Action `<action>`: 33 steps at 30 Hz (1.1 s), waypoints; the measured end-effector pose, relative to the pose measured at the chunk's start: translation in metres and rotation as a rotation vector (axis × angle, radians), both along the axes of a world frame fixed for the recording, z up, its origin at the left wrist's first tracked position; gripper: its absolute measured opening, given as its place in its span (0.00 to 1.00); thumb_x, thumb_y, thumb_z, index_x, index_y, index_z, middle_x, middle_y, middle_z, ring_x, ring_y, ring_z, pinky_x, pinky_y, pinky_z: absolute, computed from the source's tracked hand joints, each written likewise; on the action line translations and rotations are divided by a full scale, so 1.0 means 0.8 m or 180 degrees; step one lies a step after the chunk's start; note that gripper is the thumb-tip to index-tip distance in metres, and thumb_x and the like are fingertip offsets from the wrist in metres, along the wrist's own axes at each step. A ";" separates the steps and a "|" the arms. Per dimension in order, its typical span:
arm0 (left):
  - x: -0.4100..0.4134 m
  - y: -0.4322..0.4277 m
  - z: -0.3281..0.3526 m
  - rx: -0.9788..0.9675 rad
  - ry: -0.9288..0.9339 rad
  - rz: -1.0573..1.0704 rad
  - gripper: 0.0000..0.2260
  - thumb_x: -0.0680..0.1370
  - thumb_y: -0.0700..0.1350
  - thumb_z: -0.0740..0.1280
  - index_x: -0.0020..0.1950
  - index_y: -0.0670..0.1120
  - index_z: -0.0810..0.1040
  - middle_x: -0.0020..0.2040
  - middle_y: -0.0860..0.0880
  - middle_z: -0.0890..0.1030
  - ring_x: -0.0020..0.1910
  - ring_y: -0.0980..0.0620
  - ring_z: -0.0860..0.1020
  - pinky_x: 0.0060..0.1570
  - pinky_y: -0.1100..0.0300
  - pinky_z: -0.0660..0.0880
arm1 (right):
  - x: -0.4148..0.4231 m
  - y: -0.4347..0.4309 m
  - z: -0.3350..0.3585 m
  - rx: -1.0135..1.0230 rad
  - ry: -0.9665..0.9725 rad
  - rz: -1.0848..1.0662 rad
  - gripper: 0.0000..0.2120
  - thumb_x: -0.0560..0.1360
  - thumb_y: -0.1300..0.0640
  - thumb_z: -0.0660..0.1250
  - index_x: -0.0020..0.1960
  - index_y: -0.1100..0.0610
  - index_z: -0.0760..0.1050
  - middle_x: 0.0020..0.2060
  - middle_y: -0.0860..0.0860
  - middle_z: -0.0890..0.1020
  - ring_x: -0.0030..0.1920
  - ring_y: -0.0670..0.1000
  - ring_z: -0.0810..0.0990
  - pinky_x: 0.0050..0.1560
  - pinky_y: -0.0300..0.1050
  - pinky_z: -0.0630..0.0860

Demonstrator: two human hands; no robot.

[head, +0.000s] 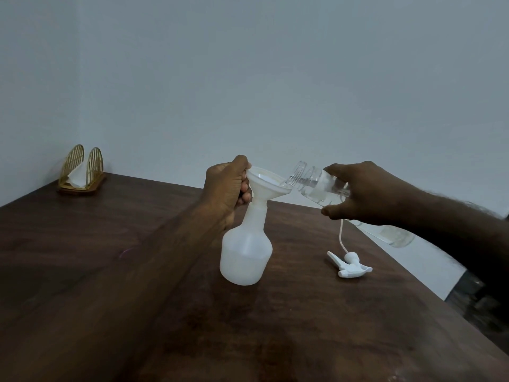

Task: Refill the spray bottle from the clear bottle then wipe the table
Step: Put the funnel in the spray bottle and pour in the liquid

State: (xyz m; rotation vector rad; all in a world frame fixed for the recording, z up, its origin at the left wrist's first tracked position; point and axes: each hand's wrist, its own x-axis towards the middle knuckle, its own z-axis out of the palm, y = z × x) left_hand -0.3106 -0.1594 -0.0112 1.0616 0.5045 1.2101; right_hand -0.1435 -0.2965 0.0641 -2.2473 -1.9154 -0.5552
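The right hand [358,193] grips the clear bottle [321,186], tipped with its long axis near level and its mouth at the right rim of the funnel [268,184], which the left hand [227,186] grips atop the upright spray bottle [246,252] on the bench [110,271].

Clear bottle [325,186] middle hidden under the gripping right hand [358,194], spray bottle [246,249] neck behind the left hand [227,186] partly covered, liquid stream into funnel [268,184] indiscernible
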 end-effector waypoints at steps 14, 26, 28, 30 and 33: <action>0.001 0.001 0.002 -0.0021 -0.0042 -0.0016 0.14 0.75 0.41 0.63 0.30 0.44 0.66 0.22 0.49 0.65 0.19 0.54 0.62 0.21 0.66 0.61 | -0.002 0.001 0.003 -0.0027 -0.0026 0.0009 0.28 0.68 0.49 0.76 0.65 0.56 0.73 0.50 0.52 0.82 0.43 0.53 0.76 0.43 0.44 0.73; 0.004 0.003 0.000 0.0005 -0.0116 -0.0025 0.15 0.75 0.40 0.63 0.29 0.45 0.65 0.23 0.49 0.65 0.19 0.53 0.65 0.23 0.64 0.62 | -0.003 0.003 0.006 -0.0033 -0.0068 -0.0030 0.31 0.69 0.49 0.76 0.68 0.55 0.71 0.51 0.53 0.82 0.45 0.53 0.76 0.45 0.45 0.73; 0.004 0.003 0.000 0.0001 -0.0135 -0.0035 0.15 0.75 0.40 0.63 0.29 0.45 0.65 0.23 0.48 0.65 0.19 0.53 0.65 0.23 0.64 0.61 | -0.004 0.003 0.007 -0.0033 -0.0096 -0.0033 0.33 0.69 0.49 0.76 0.70 0.55 0.70 0.52 0.53 0.82 0.46 0.53 0.76 0.46 0.44 0.73; 0.004 0.003 0.000 -0.0016 -0.0153 -0.0041 0.15 0.75 0.40 0.63 0.28 0.45 0.65 0.23 0.49 0.65 0.19 0.53 0.65 0.23 0.64 0.61 | -0.004 0.003 0.008 -0.0042 -0.0116 -0.0035 0.34 0.69 0.48 0.76 0.71 0.55 0.69 0.53 0.53 0.82 0.46 0.52 0.75 0.46 0.44 0.72; 0.004 0.003 0.000 -0.0034 -0.0176 -0.0033 0.16 0.75 0.40 0.63 0.28 0.45 0.65 0.22 0.49 0.65 0.19 0.53 0.65 0.23 0.64 0.61 | -0.005 0.002 0.008 -0.0072 -0.0136 -0.0032 0.34 0.69 0.48 0.76 0.71 0.56 0.69 0.52 0.53 0.83 0.46 0.52 0.75 0.47 0.45 0.74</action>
